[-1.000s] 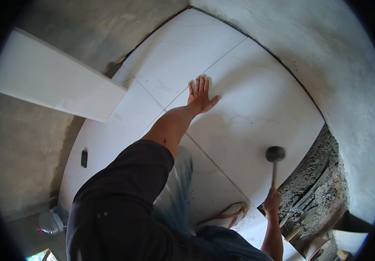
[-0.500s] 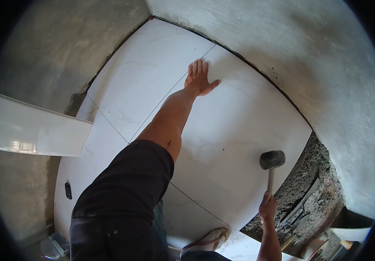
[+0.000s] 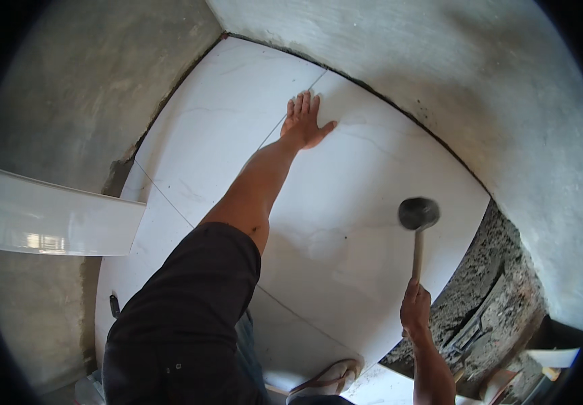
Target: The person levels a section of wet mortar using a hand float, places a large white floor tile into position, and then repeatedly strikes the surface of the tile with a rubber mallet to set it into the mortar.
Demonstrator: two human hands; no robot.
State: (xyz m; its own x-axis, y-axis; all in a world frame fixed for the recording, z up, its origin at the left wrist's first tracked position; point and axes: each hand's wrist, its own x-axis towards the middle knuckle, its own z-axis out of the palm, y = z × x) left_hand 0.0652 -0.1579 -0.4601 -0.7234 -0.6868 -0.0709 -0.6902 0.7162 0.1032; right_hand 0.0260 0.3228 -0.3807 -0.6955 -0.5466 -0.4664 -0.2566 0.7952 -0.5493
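Observation:
My left hand (image 3: 303, 125) lies flat on a large white marbled tile (image 3: 379, 165), fingers spread beside the thin joint with the neighbouring tile. My right hand (image 3: 415, 310) grips the wooden handle of a mallet with a black head (image 3: 418, 213). The head is over the right part of that tile, slightly blurred; I cannot tell if it touches the surface. Right of the tile's edge is a rough grey mortar bed (image 3: 480, 263) with tools lying on it.
Grey plastered walls (image 3: 480, 67) meet at the far corner. A white panel (image 3: 55, 209) juts in at the left. A small dark object (image 3: 114, 306) lies on the left tiles. My sandalled foot (image 3: 332, 374) is below. A dark container (image 3: 555, 331) stands at the lower right.
The mallet head has moved upward in the picture, as has my right hand. The view has shifted, bringing more wall into sight. My left hand stays spread on the tile.

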